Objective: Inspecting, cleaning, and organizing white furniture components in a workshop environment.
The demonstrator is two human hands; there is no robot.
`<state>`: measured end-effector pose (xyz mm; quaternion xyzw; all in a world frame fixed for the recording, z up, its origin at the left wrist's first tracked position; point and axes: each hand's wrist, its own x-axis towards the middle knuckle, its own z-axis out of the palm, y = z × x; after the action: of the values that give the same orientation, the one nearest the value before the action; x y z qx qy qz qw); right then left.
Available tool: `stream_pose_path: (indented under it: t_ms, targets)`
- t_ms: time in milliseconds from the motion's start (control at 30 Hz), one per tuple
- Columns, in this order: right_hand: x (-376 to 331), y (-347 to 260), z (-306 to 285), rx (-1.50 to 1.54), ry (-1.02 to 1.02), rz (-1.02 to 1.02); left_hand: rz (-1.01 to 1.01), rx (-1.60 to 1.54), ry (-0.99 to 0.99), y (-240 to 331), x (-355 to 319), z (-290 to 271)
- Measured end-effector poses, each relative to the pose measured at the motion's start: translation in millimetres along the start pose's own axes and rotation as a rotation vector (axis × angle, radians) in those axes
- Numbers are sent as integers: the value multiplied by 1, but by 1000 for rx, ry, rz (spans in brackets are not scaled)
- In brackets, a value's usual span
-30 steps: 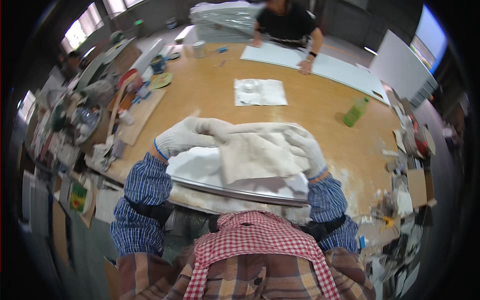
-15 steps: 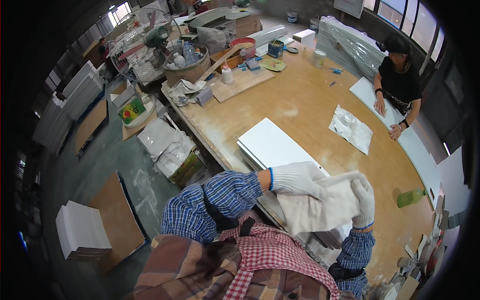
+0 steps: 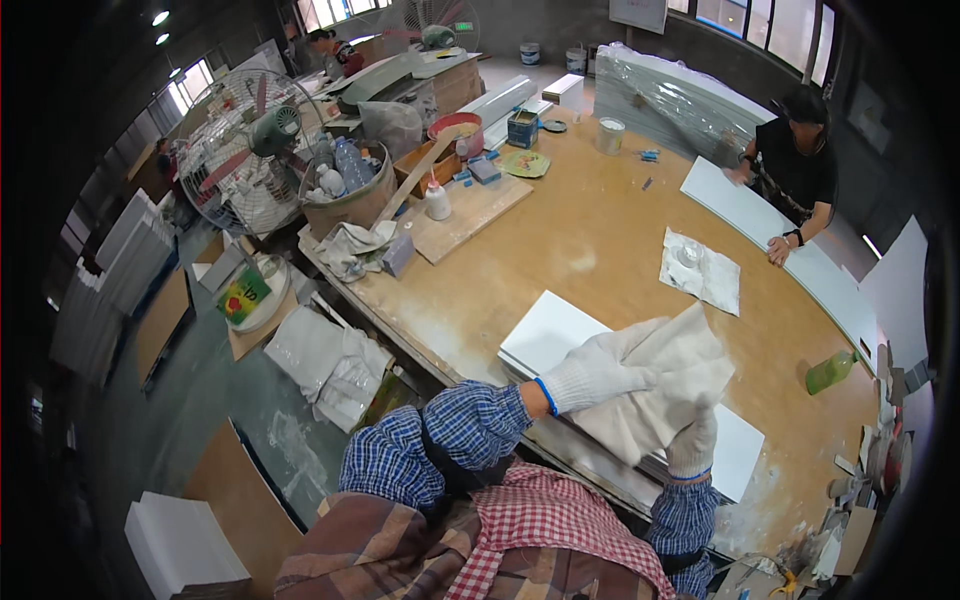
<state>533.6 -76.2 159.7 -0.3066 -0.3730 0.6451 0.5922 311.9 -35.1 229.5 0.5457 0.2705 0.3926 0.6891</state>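
An off-white cloth (image 3: 668, 390) is stretched between my two gloved hands, above a stack of white boards (image 3: 556, 332) at the table's near edge. My left hand (image 3: 602, 374), in a white knit glove with a blue cuff, is closed on the cloth's left side. On the nearer right part of the cloth, my right hand (image 3: 692, 446) is closed too, with its fingers partly hidden by folds. The cloth covers the middle of the boards. Their far left and right ends show.
Across the wooden table (image 3: 560, 225), a person (image 3: 803, 165) rests a hand on a long white panel (image 3: 735, 205). A white sheet (image 3: 700, 268) lies mid-table, a green bottle (image 3: 832, 372) at right. A glue bottle (image 3: 437, 200) and a bucket (image 3: 345, 190) stand at left, near a fan (image 3: 255, 150).
The cloth has shifted and its far corner is raised. My right hand has come down toward me, baring the boards' right end. The view has turned slightly; the person's far hand has moved on the panel.
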Motion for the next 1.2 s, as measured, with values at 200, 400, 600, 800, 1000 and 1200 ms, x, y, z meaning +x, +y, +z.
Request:
stream_pose_path:
  t_ms: [200, 400, 600, 800, 1000, 1200]
  targets:
    - [-10, 5, -5, -1326, 338, -334, -127, 582, 72, 18, -8, -59]
    - [-38, -59, -3, -1399, 619, -415, -69, 881, 608, -41, -45, -187]
    - [-12, 57, -4, -2020, 322, -293, -381, 738, 488, -84, -20, -165]
    - [58, 132, 112, -1632, -37, -373, -60, 371, 385, -129, -31, -200]
    - [44, 68, 53, -1870, 124, -409, -131, 595, 345, -98, -29, -183]
    - [-12, -43, -85, -1980, 654, 233, -158, 555, 389, -91, -36, -184]
